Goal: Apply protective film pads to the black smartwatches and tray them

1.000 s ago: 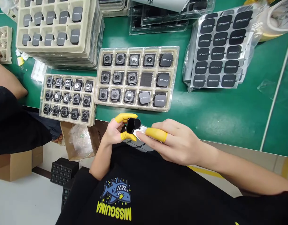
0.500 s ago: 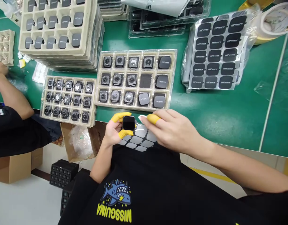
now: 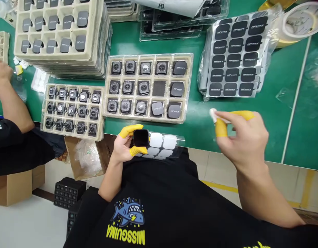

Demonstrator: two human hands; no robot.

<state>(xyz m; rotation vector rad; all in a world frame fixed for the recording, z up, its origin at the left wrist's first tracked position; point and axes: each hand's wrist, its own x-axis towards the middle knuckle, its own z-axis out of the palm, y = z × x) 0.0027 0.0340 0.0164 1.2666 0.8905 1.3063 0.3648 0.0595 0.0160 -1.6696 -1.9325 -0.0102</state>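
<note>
A black square watch face (image 3: 141,138) is pinched between the yellow-covered fingertips of my left hand (image 3: 124,144), just in front of the table edge. Beside it, a clear sheet with pale rounded squares (image 3: 170,141) overhangs the edge. My right hand (image 3: 243,136), also with yellow finger covers, is closed on a small white cloth (image 3: 213,114) over the green table, well to the right of the watch. Behind my left hand lies a tray (image 3: 148,118) of watches and dark square pieces; one of its compartments holds only a dark pad (image 3: 159,89).
A second watch tray (image 3: 72,134) and a tall tray stack (image 3: 63,60) stand left. Sheets of black labels (image 3: 231,60) and tape rolls (image 3: 298,22) lie right. Another person's arm (image 3: 12,100) rests at the far left. An open carton (image 3: 103,155) is below the table edge.
My right hand has moved away to the right from beside the watch, carrying the white cloth. More of the clear sheet shows. My left hand still holds the watch.
</note>
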